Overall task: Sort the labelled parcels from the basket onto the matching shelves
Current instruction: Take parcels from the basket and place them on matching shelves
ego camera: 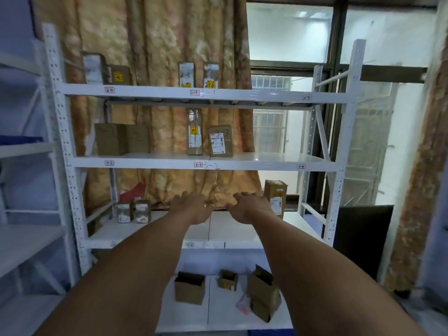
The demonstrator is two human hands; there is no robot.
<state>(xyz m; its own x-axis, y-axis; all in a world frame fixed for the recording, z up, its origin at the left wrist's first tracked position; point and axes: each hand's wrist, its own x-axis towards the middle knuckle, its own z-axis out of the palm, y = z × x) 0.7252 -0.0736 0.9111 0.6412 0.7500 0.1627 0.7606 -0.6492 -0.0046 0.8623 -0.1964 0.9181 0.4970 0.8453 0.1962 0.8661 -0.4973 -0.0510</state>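
Both my arms reach forward toward a white metal shelving unit (80, 163). My left hand (192, 208) and my right hand (249, 207) hover side by side over the third shelf (230, 229), fingers spread, holding nothing. A tall labelled brown box (276, 197) stands just right of my right hand. Two small labelled parcels (133, 210) stand at the left of that shelf. The shelf above carries plain brown boxes (121, 139), a tall taped parcel (195, 132) and a labelled box (220, 141). More labelled parcels (186, 74) stand on the top shelf. The basket is out of view.
The bottom shelf (218, 311) holds several open cardboard boxes (190, 287) and a small pink packet (243, 304). Small tags mark the shelf edges (198, 164). A patterned curtain (157, 44) hangs behind. Another white rack (21, 151) stands at the left, a black panel (361, 236) at the right.
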